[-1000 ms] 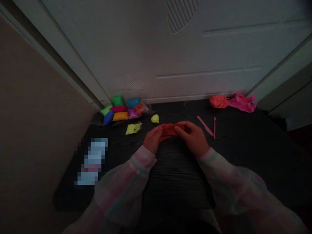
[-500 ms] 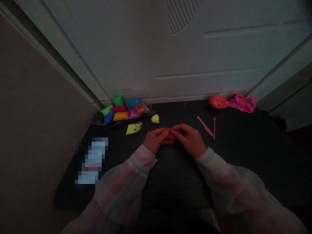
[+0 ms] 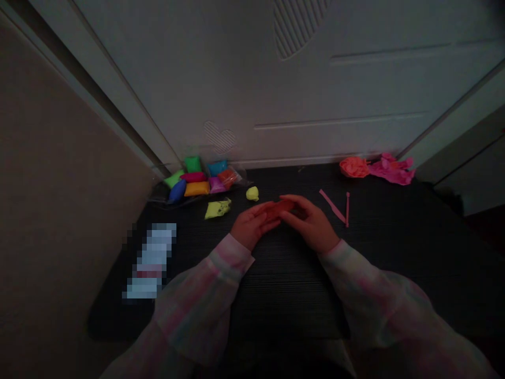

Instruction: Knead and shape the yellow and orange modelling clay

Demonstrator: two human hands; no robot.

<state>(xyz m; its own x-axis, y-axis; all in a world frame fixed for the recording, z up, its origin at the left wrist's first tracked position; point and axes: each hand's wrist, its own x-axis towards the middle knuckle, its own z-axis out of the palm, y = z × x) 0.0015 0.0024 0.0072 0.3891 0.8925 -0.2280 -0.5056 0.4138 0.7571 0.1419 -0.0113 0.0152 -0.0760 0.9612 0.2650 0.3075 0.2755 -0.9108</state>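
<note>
Between my two hands is a flattened piece of red modelling clay, held over the dark table. My left hand grips its left side, fingers partly under it. At its right side my right hand pinches the edge between thumb and fingers. Just beyond my left hand lie a yellow lump of clay and a torn yellow clay packet. Right of my right hand rest a pink modelling knife and a thin pink stick tool. Part of the red piece is hidden by my fingers.
A clear plastic bag with several coloured clay packets lies at the back left. A phone with a blurred screen is on the left of the table. An orange ruffled clay piece and a pink one sit back right, by a white door.
My hands drew together around the red clay, its piece bunching up, then moved slightly apart so more of it shows. The items on the table stay where they were.
</note>
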